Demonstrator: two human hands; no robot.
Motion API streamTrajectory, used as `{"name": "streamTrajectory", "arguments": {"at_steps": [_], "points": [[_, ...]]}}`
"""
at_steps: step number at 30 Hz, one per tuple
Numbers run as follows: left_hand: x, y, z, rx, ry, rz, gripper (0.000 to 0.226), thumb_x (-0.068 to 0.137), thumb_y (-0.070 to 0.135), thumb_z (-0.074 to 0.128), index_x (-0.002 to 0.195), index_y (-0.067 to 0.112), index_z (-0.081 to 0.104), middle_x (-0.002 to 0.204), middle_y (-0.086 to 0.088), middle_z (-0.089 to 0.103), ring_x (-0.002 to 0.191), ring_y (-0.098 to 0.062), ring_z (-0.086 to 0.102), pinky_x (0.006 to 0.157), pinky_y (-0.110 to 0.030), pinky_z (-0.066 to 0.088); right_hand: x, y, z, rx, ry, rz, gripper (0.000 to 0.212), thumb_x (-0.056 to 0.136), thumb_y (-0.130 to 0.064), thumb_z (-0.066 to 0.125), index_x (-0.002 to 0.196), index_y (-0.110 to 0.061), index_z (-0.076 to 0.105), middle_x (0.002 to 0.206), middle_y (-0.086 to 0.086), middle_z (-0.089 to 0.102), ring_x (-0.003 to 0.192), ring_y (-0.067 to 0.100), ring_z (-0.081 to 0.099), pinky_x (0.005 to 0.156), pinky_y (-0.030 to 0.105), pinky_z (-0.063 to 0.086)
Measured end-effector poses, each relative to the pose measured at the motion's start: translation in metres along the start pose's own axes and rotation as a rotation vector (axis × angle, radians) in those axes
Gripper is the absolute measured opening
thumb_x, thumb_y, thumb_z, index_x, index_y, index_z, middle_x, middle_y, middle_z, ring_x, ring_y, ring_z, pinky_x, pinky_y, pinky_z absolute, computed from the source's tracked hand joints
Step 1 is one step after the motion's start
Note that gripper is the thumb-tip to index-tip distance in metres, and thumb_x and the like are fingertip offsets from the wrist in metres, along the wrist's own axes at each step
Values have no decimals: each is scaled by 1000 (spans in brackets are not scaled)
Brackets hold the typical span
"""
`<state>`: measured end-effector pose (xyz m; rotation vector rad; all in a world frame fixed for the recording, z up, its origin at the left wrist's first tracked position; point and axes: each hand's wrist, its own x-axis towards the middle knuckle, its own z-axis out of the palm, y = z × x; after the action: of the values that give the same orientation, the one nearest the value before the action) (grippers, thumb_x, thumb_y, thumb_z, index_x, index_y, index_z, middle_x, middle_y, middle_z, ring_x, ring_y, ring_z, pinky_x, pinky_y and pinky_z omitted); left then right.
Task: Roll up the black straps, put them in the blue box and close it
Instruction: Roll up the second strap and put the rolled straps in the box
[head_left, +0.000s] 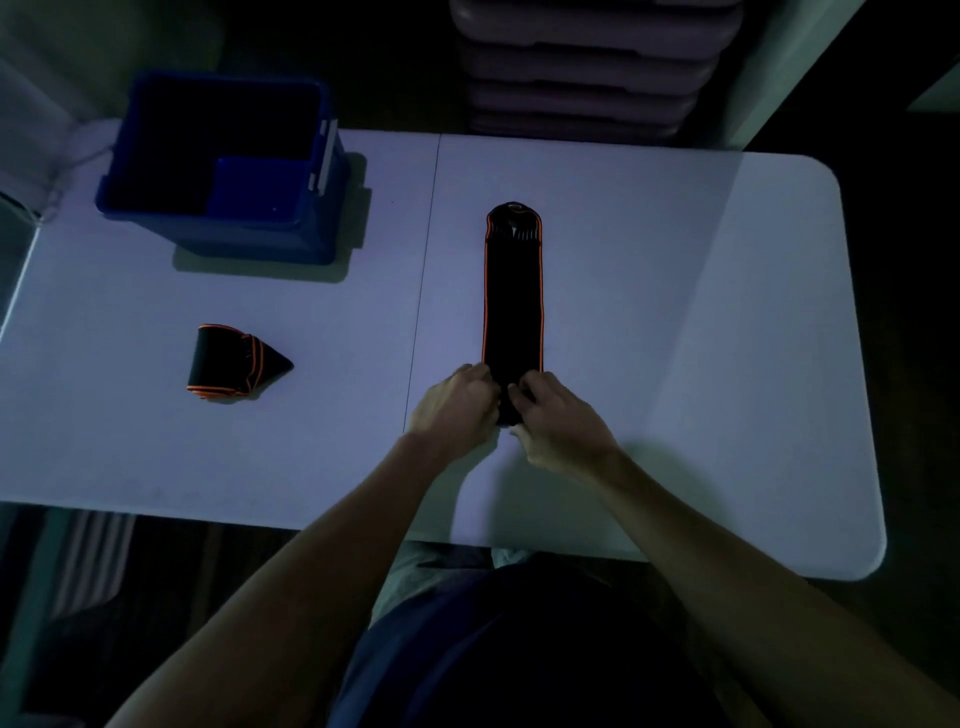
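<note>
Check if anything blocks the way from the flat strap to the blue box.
Nothing visible does. The flat strap, held at its near end by both hands, has bare table between it and the open blue box. The rolled strap lies nearer, off that line.

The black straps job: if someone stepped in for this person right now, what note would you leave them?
Left hand and right hand: both pinch the near end of the flat strap, starting its roll.
Rolled strap: lies on the table, left of the hands, outside the box.
Blue box: open, far left; its contents are too dark to tell.
Done: one strap rolled.
Left: roll this strap, box both, close the box.
</note>
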<state>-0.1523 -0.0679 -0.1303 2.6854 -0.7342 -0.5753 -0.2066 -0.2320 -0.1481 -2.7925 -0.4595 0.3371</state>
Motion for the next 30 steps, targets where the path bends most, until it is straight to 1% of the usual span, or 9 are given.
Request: {"name": "streamTrajectory", "arguments": {"at_steps": [3, 6, 10, 13, 16, 19, 21, 26, 30], "points": [[-2, -11, -7, -57, -64, 54, 34, 86, 35, 53, 113, 18, 66, 116, -2, 53, 107, -20, 51, 73, -36, 50, 8, 5, -9, 115, -18, 31, 35, 93, -26, 56, 120, -4, 58, 119, 11, 48, 109, 25, 47, 74, 38, 50], [5, -16, -14, -54, -109, 73, 34, 83, 40, 54, 110, 25, 67, 115, 2, 51, 108, -18, 47, 77, -39, 52, 16, 11, -10, 245, -79, 77, 31, 96, -28, 49, 119, -9, 58, 120, 6, 43, 107, 21, 45, 80, 36, 49], [22, -14, -24, -77, -190, 67, 28, 85, 37, 53, 102, 21, 69, 107, -1, 60, 100, -22, 55, 82, -41, 51, 17, 13, -7, 388, -61, 172, 23, 98, -27, 47, 111, -12, 57, 112, -1, 32, 101, 16, 39, 86, 35, 48], [34, -16, -27, -133, -201, 30, 30, 87, 33, 55, 109, 17, 68, 103, -6, 69, 92, -25, 63, 80, -38, 53, 23, 14, -6, 376, -10, 220, 26, 101, -27, 42, 118, -14, 56, 107, -3, 29, 103, 14, 26, 89, 31, 41], [44, -19, -27, -224, -173, -73, 31, 87, 35, 55, 111, 15, 60, 99, -9, 71, 82, -26, 64, 75, -40, 56, 35, 17, -14, 458, -14, 285, 30, 101, -25, 39, 123, -13, 55, 106, 0, 37, 102, 16, 32, 88, 30, 35], [54, -18, -26, -262, -153, -157, 30, 87, 36, 53, 105, 14, 64, 95, -13, 71, 79, -28, 64, 73, -40, 56, 48, 25, -19, 533, 31, 364, 15, 96, -27, 46, 105, -17, 50, 96, 4, 53, 91, 24, 49, 72, 33, 37], [58, -17, -24, -262, -118, -184, 33, 85, 39, 53, 102, 14, 67, 97, -14, 68, 85, -32, 64, 77, -41, 56, 52, 26, -19, 515, 68, 372, 11, 93, -29, 48, 95, -19, 45, 88, 5, 55, 81, 26, 51, 64, 35, 37], [61, -18, -21, -222, -57, -187, 31, 89, 37, 56, 107, 16, 70, 104, -12, 59, 94, -32, 62, 81, -43, 54, 42, 26, -16, 281, 253, 210, 25, 92, -29, 61, 107, -10, 56, 111, 8, 50, 96, 22, 49, 68, 35, 50], [56, -11, -16, -199, 21, -203, 31, 92, 34, 55, 116, 15, 61, 111, -10, 56, 98, -32, 60, 77, -44, 54, 35, 41, -11, 125, 103, 15, 56, 73, -33, 83, 115, -6, 58, 118, 10, 59, 103, 25, 58, 80, 36, 57]]}}
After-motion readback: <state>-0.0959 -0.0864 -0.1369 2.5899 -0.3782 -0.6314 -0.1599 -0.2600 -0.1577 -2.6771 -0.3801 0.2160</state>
